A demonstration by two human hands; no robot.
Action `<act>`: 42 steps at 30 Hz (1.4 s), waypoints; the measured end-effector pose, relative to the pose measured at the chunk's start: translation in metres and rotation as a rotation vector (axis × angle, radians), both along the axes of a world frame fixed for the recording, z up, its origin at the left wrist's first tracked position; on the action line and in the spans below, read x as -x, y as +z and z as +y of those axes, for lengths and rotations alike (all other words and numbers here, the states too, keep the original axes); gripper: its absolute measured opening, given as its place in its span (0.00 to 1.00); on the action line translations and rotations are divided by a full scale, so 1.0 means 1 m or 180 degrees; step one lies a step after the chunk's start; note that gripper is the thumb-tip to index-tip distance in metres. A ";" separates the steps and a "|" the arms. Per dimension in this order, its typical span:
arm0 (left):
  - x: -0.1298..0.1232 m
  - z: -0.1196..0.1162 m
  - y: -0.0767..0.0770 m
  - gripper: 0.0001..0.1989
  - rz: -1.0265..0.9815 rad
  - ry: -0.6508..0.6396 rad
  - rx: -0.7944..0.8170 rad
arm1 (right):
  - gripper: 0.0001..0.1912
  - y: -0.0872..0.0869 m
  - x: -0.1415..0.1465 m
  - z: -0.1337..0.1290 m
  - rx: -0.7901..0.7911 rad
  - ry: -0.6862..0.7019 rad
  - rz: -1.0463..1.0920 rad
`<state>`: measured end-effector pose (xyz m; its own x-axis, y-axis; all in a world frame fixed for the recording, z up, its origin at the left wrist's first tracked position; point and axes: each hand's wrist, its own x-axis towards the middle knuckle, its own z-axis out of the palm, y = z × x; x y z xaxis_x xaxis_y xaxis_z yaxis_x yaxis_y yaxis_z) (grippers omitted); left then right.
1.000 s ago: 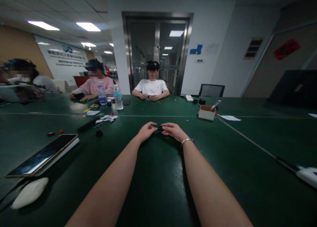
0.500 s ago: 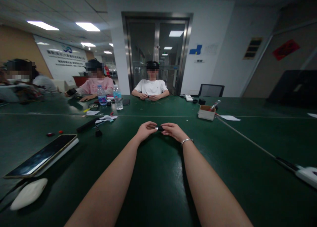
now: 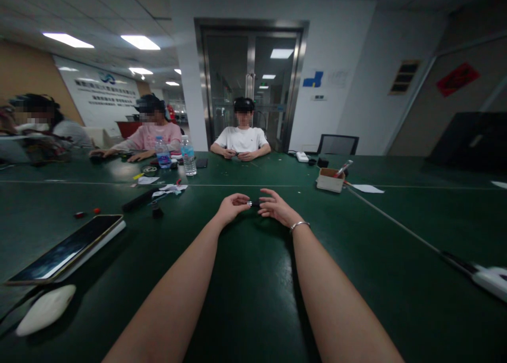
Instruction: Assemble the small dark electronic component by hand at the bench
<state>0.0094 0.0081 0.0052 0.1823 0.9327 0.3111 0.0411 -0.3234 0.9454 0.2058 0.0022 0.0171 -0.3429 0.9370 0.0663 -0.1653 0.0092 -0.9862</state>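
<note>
At twelve o'clock, the left hand (image 3: 234, 207) is pinching a black-and-silver piece (image 3: 254, 204) by its nine-o'clock end; the right hand (image 3: 278, 209) is holding spread fingers at three. Seemingly light and stiff, it's suiting end grips.

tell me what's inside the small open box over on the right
A slim, pen-like item pokes up out of the box, leaning right. The near wall hides the bottom, so anything lying there can't be seen.

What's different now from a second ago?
The right hand has spread its fingers; whether it still touches the little black-and-silver thing is unclear. The left hand still pinches that. One hand of the person in pink moved toward the picture's left. Phone, bottles and box stayed put.
</note>
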 end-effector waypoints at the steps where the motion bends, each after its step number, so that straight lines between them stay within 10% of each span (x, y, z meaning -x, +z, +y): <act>1: 0.000 0.000 0.000 0.19 -0.0003 -0.0012 0.0011 | 0.26 0.001 0.001 0.000 0.0069 -0.0037 -0.0083; 5: 0.000 -0.001 0.002 0.19 0.0004 -0.0034 0.0019 | 0.15 0.003 0.003 -0.001 0.0119 -0.0053 -0.0399; 10: 0.002 0.002 -0.001 0.20 -0.0048 0.0031 0.0038 | 0.34 0.004 0.000 -0.002 -0.0106 0.0070 -0.0174; 16: 0.002 0.004 -0.004 0.21 -0.0014 -0.0167 -0.0029 | 0.17 0.001 0.002 0.002 0.0122 -0.0103 -0.0460; 21: 0.002 0.001 0.000 0.19 0.0137 0.0013 -0.0008 | 0.36 0.000 -0.002 0.001 -0.0137 -0.0033 -0.0087; 28: 0.000 -0.007 0.007 0.17 0.0251 0.0104 0.0075 | 0.10 -0.002 0.003 0.004 0.0167 -0.0068 -0.0331; 42: -0.004 0.007 -0.006 0.24 0.0595 0.0252 0.0406 | 0.14 0.001 0.000 -0.001 0.0117 0.0042 -0.0067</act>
